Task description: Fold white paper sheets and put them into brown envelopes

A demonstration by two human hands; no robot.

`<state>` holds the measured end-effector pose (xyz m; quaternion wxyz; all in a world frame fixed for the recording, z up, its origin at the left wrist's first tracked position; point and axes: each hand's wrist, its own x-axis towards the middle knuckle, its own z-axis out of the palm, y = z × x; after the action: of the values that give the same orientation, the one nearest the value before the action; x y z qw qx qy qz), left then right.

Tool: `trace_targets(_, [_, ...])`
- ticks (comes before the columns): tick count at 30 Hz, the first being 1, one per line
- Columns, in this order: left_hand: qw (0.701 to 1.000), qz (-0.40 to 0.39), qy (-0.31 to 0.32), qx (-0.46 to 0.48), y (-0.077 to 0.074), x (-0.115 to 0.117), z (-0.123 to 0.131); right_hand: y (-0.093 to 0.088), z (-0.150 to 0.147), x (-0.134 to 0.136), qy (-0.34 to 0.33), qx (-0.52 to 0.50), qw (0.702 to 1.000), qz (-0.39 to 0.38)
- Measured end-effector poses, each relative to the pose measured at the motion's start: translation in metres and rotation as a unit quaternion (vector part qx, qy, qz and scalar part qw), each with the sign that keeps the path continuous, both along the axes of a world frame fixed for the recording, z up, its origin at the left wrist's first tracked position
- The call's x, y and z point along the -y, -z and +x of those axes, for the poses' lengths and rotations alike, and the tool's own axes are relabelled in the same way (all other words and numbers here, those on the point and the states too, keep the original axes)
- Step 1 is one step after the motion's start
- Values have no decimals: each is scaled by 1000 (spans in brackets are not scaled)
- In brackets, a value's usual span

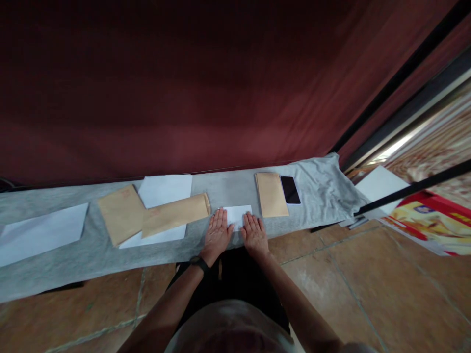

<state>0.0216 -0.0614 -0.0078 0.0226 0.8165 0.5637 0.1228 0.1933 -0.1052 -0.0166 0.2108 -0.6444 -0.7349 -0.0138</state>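
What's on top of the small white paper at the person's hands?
The left hand and right hand rest on opposite sides of the white paper; parts beneath them are hidden.

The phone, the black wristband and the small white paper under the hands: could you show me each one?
Phone (290, 190): head view, middle of its dark screen.
Black wristband (199, 264): head view, on its dark upper face.
Small white paper (237, 215): head view, its uncovered middle.

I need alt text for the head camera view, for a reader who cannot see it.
A person's left hand and right hand rest palm-down at opposite ends of a small white paper on gray cloth. To the left lie brown envelopes and larger white sheets; to the right, another brown envelope and a phone.
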Motion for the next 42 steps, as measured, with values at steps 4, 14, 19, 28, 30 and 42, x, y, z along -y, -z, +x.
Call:
trace_targets(4, [1000,-4,-6,-4,-3,2,-2,-11,-7,-10,30,-17,999,-40])
trace_targets(14, [1000,-21,5,1,-6,2,-2,-15,-36,-42,-42,-29,997,-55])
trace_targets(19, [1000,-6,-11,8,-3,4,-5,-5,-24,-38,-21,-2,1000,-20])
trace_targets(28, [1000,6,12,-13,-7,23,-33,6,-11,-36,-3,18,1000,15])
trace_targets(30, [1000,20,18,-16,-18,15,-45,7,-12,-36,-1,19,1000,22])
trace_targets(42, [971,-218,-50,-81,-63,-98,-131,7,-14,-36,6,16,999,28])
